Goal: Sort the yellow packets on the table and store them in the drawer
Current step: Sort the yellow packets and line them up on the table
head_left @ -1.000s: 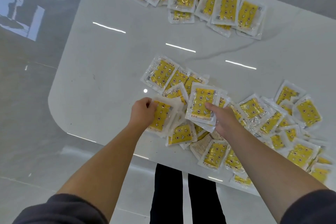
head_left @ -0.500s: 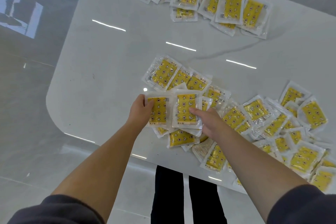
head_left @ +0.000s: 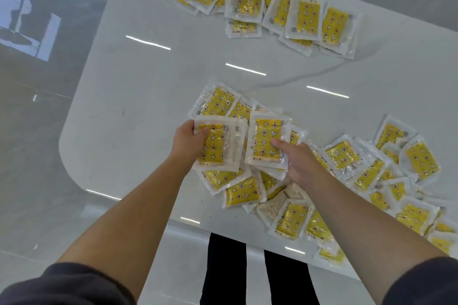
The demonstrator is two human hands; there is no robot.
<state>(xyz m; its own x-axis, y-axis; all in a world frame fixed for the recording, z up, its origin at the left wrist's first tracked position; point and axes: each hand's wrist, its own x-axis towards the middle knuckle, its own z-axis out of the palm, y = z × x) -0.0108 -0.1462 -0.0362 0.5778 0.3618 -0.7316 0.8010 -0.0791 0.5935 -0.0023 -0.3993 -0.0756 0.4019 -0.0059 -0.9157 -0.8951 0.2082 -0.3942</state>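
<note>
My left hand [head_left: 186, 142] grips a small stack of yellow packets [head_left: 218, 146] in clear wrappers, held just above the near pile. My right hand [head_left: 295, 158] holds another yellow packet [head_left: 266, 140] side by side with it, thumb on its face. Beneath both hands lies a loose heap of yellow packets [head_left: 347, 181] that spreads to the right along the white table [head_left: 138, 111]. A tidier overlapping row of yellow packets [head_left: 262, 7] lies at the table's far edge. No drawer is in view.
The table's rounded corner [head_left: 71, 166] is at the left, with glossy grey floor [head_left: 29, 156] beyond it. My legs in black trousers [head_left: 257, 275] stand at the near edge. A thin grey line [head_left: 322, 72] crosses the tabletop between the two groups.
Both hands have lifted their packets off the heap and brought them together, upright and side by side. The right hand's packet moved left towards the left hand's stack.
</note>
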